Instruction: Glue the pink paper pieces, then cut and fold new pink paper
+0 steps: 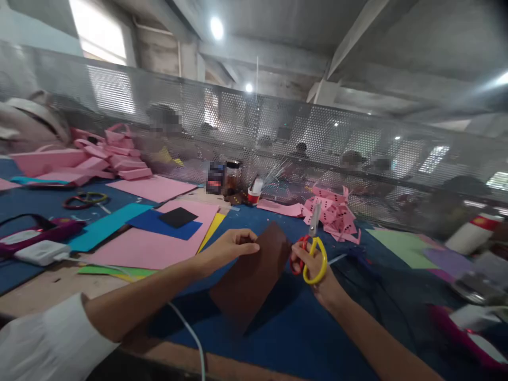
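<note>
My left hand (230,247) pinches the upper left edge of a brown foam sheet (250,278), which is lifted and tilted above the blue table cover (301,328). My right hand (313,267) grips scissors (313,248) with one yellow and one red handle loop; the blades point up and away, just right of the brown sheet's top corner. The blades look nearly closed and do not touch the sheet.
Pink, blue, black, yellow and green foam sheets (159,238) lie to the left, with a pile of pink punched scraps (333,214) behind the scissors. A white charger (42,253) and cable sit near left. A perforated metal screen (278,137) runs along the table's far side, with people behind it.
</note>
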Demonstrator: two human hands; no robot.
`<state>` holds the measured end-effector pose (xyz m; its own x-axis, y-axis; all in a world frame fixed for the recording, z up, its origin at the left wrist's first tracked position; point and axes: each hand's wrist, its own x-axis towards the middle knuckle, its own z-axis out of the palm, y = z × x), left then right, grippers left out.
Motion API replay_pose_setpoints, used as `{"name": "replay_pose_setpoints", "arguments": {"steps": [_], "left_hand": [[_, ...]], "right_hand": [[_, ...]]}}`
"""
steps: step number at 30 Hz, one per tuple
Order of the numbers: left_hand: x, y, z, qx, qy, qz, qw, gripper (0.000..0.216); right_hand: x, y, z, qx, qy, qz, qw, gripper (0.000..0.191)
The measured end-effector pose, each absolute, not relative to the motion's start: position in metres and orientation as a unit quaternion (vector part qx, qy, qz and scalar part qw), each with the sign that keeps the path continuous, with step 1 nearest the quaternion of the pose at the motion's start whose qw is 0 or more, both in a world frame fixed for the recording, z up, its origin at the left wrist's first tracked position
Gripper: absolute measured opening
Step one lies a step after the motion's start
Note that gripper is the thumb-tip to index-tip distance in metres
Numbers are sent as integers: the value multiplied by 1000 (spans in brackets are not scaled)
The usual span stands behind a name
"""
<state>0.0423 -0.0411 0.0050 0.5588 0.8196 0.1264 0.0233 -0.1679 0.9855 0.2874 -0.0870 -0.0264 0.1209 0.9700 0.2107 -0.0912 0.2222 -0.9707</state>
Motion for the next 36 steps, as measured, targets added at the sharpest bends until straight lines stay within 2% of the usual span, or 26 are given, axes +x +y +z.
{"name": "replay_pose_setpoints", "arguments": {"steps": [4, 22, 36], "left_hand": [[42, -42, 4, 679, 312, 348, 566, 24], [38, -33, 0, 669, 327, 311, 591, 32], [35, -34, 3, 681, 339, 262, 594, 35]], "right_hand": [[295, -77, -35, -458, -485, 426, 611, 44], [291, -90, -27, -465, -514, 428, 580, 36], [287, -98, -20, -439, -518, 472, 562, 36]]}}
